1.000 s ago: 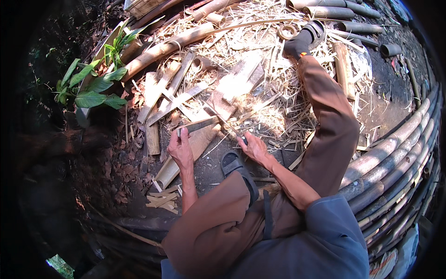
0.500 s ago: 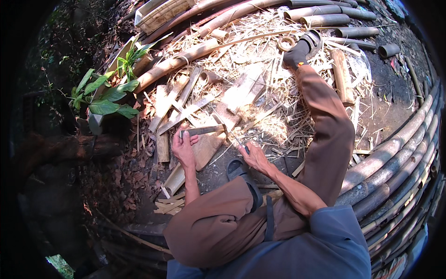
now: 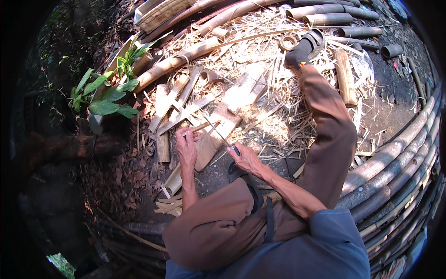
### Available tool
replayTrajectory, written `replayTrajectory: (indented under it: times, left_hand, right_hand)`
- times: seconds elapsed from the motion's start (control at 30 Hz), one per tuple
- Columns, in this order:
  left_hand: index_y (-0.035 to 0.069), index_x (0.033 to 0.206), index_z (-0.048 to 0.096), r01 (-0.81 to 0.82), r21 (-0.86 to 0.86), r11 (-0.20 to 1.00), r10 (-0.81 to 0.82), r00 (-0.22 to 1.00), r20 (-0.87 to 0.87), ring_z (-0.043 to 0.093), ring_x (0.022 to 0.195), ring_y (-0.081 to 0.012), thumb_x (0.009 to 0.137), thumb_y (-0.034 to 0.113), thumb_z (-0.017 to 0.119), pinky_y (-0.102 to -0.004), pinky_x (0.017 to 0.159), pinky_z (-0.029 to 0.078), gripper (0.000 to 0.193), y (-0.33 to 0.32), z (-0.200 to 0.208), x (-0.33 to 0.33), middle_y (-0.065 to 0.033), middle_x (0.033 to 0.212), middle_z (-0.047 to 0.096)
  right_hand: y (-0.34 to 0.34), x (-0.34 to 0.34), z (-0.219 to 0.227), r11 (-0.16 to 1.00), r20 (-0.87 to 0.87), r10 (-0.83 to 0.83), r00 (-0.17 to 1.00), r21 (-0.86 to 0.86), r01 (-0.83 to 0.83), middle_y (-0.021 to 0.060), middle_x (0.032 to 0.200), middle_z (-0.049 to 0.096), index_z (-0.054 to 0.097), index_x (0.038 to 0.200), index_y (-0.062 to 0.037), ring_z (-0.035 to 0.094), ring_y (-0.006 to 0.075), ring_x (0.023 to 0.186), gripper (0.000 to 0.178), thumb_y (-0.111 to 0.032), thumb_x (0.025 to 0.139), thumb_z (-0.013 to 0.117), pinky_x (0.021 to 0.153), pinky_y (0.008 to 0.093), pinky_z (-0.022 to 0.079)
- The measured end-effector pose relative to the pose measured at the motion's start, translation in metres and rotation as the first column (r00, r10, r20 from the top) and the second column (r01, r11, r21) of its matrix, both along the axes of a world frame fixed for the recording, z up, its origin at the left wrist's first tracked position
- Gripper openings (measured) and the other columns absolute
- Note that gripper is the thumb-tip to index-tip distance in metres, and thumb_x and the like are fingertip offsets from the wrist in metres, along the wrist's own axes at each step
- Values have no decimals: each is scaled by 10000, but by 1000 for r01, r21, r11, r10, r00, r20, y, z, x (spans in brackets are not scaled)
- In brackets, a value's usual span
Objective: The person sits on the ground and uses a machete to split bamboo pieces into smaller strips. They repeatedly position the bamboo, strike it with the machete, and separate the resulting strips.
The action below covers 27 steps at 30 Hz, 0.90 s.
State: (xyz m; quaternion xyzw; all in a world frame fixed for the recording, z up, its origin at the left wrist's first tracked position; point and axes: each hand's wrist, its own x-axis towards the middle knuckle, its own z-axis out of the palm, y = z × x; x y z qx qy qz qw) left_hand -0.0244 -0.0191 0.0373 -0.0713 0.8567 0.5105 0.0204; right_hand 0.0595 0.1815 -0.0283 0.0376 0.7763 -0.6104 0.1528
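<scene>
My left hand [image 3: 187,145] pinches a short bamboo strip [image 3: 200,127], its narrow edge showing. Closed round the dark handle of a long thin knife [image 3: 218,132] is my right hand [image 3: 247,160]. The blade slants up and to the left, its far part near the strip's free end; whether they touch I cannot tell. Below both hands a flat wooden board [image 3: 208,148] lies on the ground, its far end in sunlight.
Split bamboo pieces [image 3: 188,111] and pale shavings [image 3: 251,51] litter the ground ahead. Long bamboo poles [image 3: 385,172] are stacked at my right. A leafy plant [image 3: 103,107] stands at the left, a crate [image 3: 162,16] far back. My sandalled foot [image 3: 239,170] is close to the board.
My right hand has moved left and slightly nearer me, bringing the knife along. The strip in my left hand has turned from its broad face to its thin edge and tilts upward.
</scene>
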Motion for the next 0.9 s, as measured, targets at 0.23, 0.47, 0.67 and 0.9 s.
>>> replayTrajectory:
  times: [0.23,0.47,0.67,0.9]
  left_hand:
    - [-25,1127,406,99,-199,975,-117,990,-78,651,845,-282,1029,193,399,-397,755,500,239,14,5,-4,-223,1018,602]
    - [-20,1111,418,187,-264,946,-221,970,-104,619,836,-309,1021,183,406,-431,766,473,223,15,9,-27,-222,995,596]
    - [-18,1094,406,199,-335,921,-211,977,1,566,866,-406,1016,182,399,-483,790,420,215,27,23,-35,-277,956,569]
    - [-11,1186,402,168,-161,973,-204,949,-242,578,919,-302,1014,168,436,-413,859,432,251,44,-3,-35,-204,1010,597]
  right_hand:
    - [-27,-25,18,998,-130,22,991,-54,-29,201,552,492,516,1001,-42,528,366,511,318,-357,969,545,489,461,400]
    - [14,-9,-71,965,-37,-70,997,249,77,269,647,600,514,977,-36,624,474,669,364,-397,947,547,603,539,480]
    - [7,3,-22,993,52,-68,996,97,63,279,649,599,539,968,1,641,426,663,409,-407,958,524,602,523,471]
    - [31,2,-73,983,129,-158,979,110,144,265,661,596,563,857,61,618,369,640,547,-478,945,520,622,461,470]
